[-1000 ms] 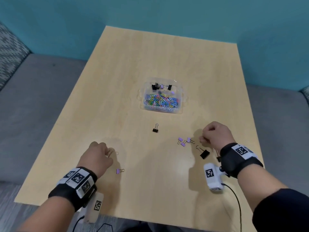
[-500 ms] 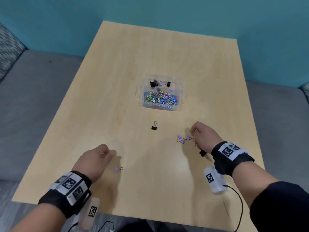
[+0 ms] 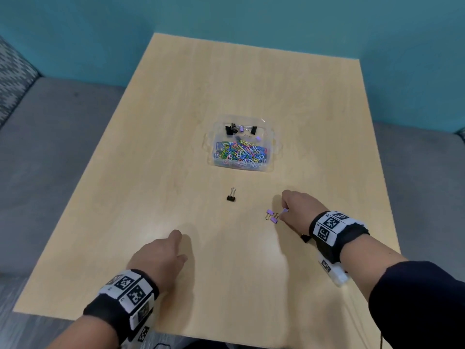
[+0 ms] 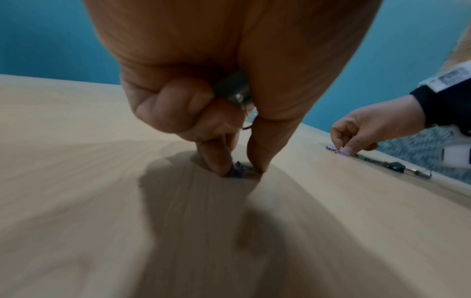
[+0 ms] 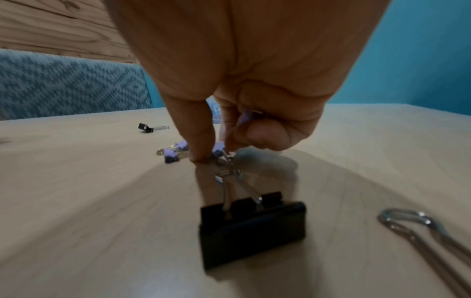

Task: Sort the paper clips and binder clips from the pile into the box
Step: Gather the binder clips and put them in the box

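The clear plastic box (image 3: pixel 273 147) is sitting mid-table and is already holding most of the job: coloured paper clips (image 3: pixel 240 153) are filling its near compartment and a few black and purple binder clips (image 3: pixel 241 128) are lying in the far one. You are working on what is left. Your right hand (image 3: pixel 300 210) is pinching a small purple binder clip (image 5: pixel 218 150) between thumb and forefinger, with another purple piece tucked in its curled fingers, just beside two more purple binder clips (image 3: pixel 271 216) on the table (image 3: pixel 176 122). A large black binder clip (image 5: pixel 252 225) is waiting below that wrist. Your left hand (image 3: pixel 158 258) is pinching a small purple binder clip (image 4: pixel 237 170) against the table while a dark clip is sitting in its palm. One black binder clip (image 3: pixel 231 195) is lying alone between you and the box. Only binder clips appear to remain.
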